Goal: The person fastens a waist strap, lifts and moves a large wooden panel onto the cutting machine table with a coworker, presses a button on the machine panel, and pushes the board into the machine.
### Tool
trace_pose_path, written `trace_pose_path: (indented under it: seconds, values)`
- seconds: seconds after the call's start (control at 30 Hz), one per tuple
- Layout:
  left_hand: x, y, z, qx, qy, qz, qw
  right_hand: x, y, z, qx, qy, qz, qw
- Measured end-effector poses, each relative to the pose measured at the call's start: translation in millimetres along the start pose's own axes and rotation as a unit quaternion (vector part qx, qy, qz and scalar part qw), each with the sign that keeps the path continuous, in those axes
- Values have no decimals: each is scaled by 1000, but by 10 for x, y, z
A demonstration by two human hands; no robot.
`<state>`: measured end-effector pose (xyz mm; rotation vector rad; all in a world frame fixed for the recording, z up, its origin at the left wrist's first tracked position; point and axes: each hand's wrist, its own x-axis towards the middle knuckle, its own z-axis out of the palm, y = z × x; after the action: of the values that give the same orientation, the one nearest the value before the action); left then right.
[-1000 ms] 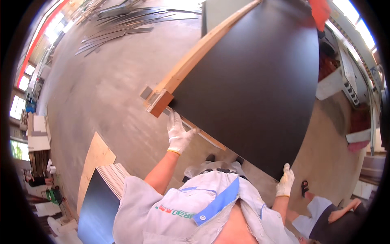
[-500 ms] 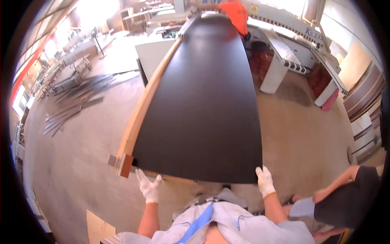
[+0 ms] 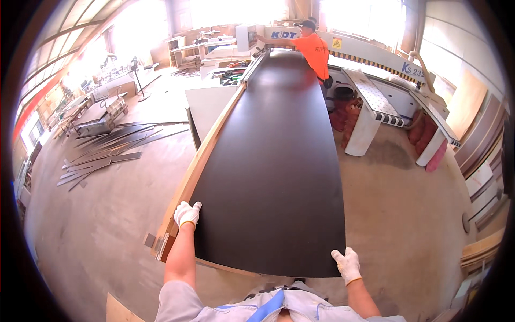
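A long black panel stretches away from me to the machine at the back. My right hand, in a white glove, grips its near right corner, thumb on top and fingers below the edge. Also gloved in white, my left hand is closed at the panel's left edge, beside the wooden rail; its fingertips are partly hidden. The rail runs along the panel's left side and carries a metal fitting at its near end.
A person in an orange top stands at the far end by the long white machine. White support tables extend at the right. Dark strips lie scattered on the floor at left, near a cart.
My left hand has moved from the panel's near edge up to its left edge and closed there. The view has tilted up; the nearby person at lower right is out of view.
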<state>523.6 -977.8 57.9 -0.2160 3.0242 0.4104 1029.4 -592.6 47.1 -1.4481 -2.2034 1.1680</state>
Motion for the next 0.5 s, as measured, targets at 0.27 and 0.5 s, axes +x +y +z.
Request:
trace_pose_path:
  seconds: [0.27, 0.5]
  values:
    - [11, -7, 62, -5, 19, 4, 1000, 54, -28, 20, -26, 4, -10, 1000]
    - [-27, 2, -10, -19, 20, -5, 1000, -10, -19, 16, -30, 12, -13, 999]
